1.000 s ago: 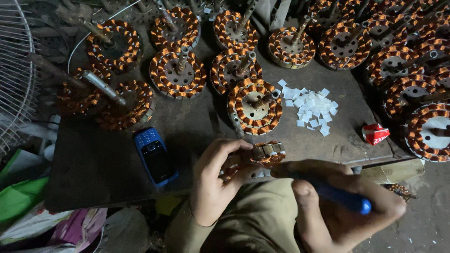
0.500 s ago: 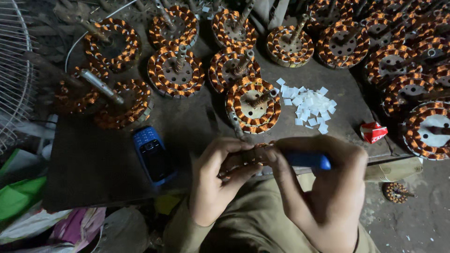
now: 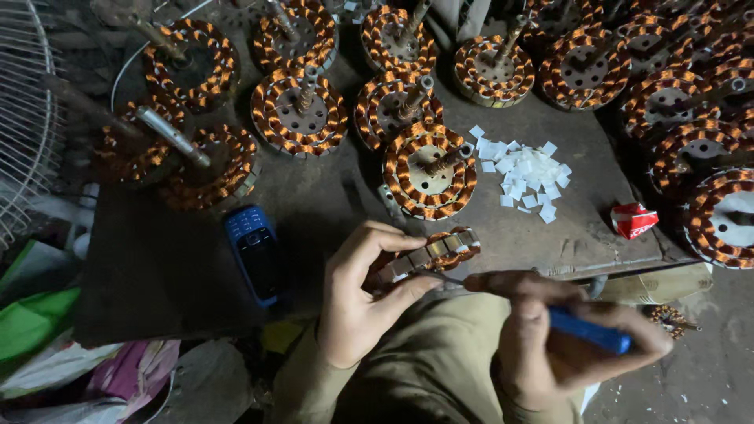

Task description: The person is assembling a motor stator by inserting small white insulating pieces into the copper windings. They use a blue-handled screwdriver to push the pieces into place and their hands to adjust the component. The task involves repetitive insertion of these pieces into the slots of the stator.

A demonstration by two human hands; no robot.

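Observation:
My left hand grips a round fan stator wound with copper coils, held on edge over the near rim of the dark workbench. My right hand holds a blue-handled tool, its thin metal tip touching the stator's rim. Both hands hover above my lap in khaki cloth.
Many copper-wound stators with shafts cover the bench's far half and right side. A pile of small white paper slips lies at centre right, a red crumpled wrapper near the right edge, a blue mobile phone at left. A wire fan guard stands far left.
My right hand swung in over the stator half a second ago, then drew back to the right and down; the tool's tip now touches the stator. My left hand kept its grip.

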